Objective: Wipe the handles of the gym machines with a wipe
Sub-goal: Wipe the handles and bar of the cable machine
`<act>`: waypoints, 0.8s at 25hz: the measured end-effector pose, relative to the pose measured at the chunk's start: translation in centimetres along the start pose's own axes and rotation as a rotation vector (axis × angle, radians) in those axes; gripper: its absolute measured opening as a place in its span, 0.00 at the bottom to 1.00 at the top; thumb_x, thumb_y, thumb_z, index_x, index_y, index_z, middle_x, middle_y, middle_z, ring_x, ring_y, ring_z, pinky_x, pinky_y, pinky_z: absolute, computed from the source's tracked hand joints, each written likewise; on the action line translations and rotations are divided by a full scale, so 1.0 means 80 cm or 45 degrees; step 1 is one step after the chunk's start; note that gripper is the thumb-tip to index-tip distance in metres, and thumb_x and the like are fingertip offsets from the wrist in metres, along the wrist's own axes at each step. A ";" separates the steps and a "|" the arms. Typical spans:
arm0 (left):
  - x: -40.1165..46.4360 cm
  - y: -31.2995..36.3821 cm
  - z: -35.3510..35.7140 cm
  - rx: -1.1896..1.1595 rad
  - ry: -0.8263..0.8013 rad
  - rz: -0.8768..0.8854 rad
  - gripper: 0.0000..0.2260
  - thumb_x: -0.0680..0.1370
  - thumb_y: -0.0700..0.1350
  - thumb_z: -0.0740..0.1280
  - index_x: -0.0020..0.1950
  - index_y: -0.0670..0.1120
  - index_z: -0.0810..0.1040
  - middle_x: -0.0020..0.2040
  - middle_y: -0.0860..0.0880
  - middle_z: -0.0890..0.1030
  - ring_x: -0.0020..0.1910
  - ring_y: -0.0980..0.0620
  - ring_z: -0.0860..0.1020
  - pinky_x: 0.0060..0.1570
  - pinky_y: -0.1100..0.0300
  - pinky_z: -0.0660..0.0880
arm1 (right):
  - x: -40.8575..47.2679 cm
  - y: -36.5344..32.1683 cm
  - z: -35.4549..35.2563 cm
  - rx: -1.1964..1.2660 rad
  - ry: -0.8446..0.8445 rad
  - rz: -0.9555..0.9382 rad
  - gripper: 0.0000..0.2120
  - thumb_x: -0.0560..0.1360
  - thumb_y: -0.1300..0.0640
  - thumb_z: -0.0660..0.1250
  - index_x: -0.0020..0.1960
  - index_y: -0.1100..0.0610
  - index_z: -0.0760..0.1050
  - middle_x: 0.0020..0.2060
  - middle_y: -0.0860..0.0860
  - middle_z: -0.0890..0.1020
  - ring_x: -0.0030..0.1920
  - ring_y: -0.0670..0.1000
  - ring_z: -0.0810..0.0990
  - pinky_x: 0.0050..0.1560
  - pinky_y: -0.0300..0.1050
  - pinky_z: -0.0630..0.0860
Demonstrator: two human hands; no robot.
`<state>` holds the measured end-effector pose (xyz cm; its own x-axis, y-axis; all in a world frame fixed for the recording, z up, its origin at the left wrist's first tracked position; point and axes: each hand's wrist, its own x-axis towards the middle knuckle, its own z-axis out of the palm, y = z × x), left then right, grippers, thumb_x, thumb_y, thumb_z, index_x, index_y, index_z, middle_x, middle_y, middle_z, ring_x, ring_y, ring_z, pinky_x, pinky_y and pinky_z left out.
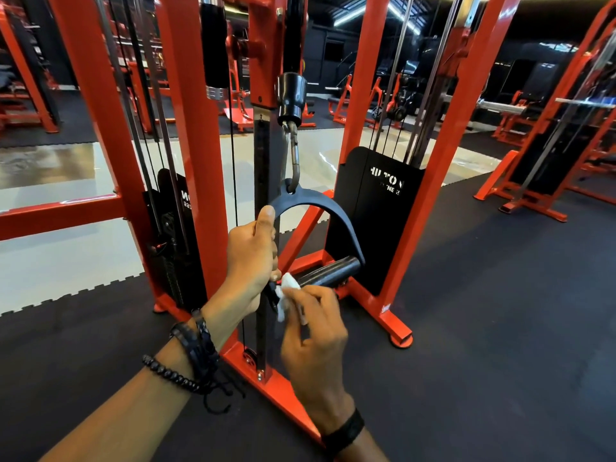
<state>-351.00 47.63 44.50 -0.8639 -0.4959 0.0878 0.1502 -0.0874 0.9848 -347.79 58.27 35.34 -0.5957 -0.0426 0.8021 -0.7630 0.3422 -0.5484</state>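
Note:
A black stirrup handle [328, 208] hangs from a metal carabiner [293, 155] on a red cable machine. Its round black grip bar [333, 271] runs across the bottom of the stirrup. My left hand [251, 251] grips the left side of the stirrup, thumb pointing up along the strap. My right hand [311, 331] pinches a crumpled white wipe [286, 293] and presses it against the left end of the grip bar.
The red machine frame [393, 181] has uprights on both sides, steel cables, and a black weight-stack cover [376, 208] behind the handle. A black pulley housing [291, 95] sits above. More red machines [546, 155] stand to the right on black rubber flooring.

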 end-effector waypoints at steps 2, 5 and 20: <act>-0.002 0.001 -0.001 -0.015 -0.002 -0.007 0.20 0.83 0.57 0.59 0.35 0.47 0.65 0.25 0.52 0.60 0.21 0.55 0.58 0.21 0.63 0.59 | 0.023 0.029 -0.014 -0.070 0.125 0.045 0.06 0.76 0.67 0.69 0.51 0.60 0.82 0.44 0.54 0.77 0.44 0.46 0.75 0.44 0.37 0.74; -0.004 0.002 0.002 0.011 0.003 -0.004 0.21 0.83 0.58 0.59 0.35 0.47 0.66 0.23 0.54 0.62 0.20 0.56 0.60 0.20 0.62 0.61 | 0.067 0.077 -0.044 -0.136 0.389 0.298 0.05 0.76 0.67 0.69 0.49 0.59 0.81 0.44 0.53 0.78 0.42 0.46 0.75 0.42 0.40 0.74; -0.008 0.002 0.010 -0.025 0.010 -0.018 0.21 0.83 0.57 0.59 0.35 0.47 0.66 0.24 0.53 0.61 0.21 0.56 0.59 0.20 0.63 0.61 | 0.052 0.091 -0.025 0.103 0.607 0.546 0.04 0.78 0.61 0.68 0.51 0.54 0.79 0.45 0.47 0.79 0.42 0.52 0.81 0.42 0.57 0.79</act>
<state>-350.82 48.58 44.71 -0.8623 -0.5012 0.0723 0.1472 -0.1116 0.9828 -355.30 62.45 35.18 -0.6890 0.5103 0.5147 -0.5100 0.1633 -0.8445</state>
